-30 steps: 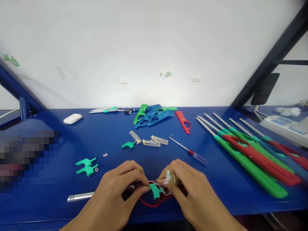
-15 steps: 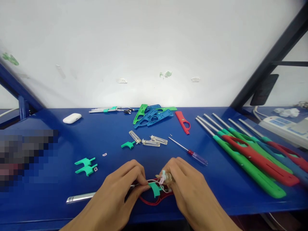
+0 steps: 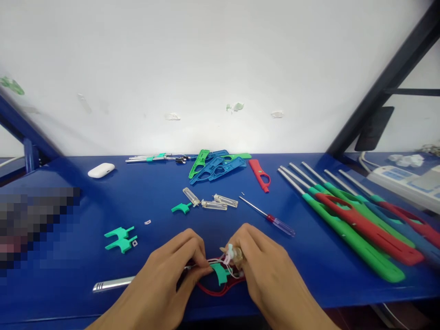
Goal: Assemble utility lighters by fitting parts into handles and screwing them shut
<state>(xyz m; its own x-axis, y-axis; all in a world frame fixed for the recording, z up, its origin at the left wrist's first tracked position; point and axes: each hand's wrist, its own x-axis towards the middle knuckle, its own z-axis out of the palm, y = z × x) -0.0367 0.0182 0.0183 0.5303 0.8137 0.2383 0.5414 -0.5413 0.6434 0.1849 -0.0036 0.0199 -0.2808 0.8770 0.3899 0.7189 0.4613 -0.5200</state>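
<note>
Near the table's front edge lies an opened long-nosed lighter: a red handle shell (image 3: 215, 292), a green trigger (image 3: 220, 273), thin white wires (image 3: 237, 275) and a silver tube (image 3: 112, 284) pointing left. My left hand (image 3: 173, 270) pinches it just left of the trigger; the exact grip is partly hidden by the fingers. Between thumb and fingers of my right hand (image 3: 266, 270) is a clear fuel tank (image 3: 236, 256) with a whitish valve end, held tilted above the shell. My right palm hides the rest of the handle.
Several clear fuel tanks (image 3: 213, 205), a loose green trigger (image 3: 181, 208) and a screwdriver (image 3: 267, 217) lie beyond my hands. Handle shells (image 3: 220, 168) are at the back. Assembled lighters (image 3: 354, 229) fill the right side. More green triggers (image 3: 121, 239) and a white case (image 3: 101, 170) lie left.
The view has shifted slightly. Both hands keep nearly the same place, and the fuel tank in my right hand has tilted a little.
</note>
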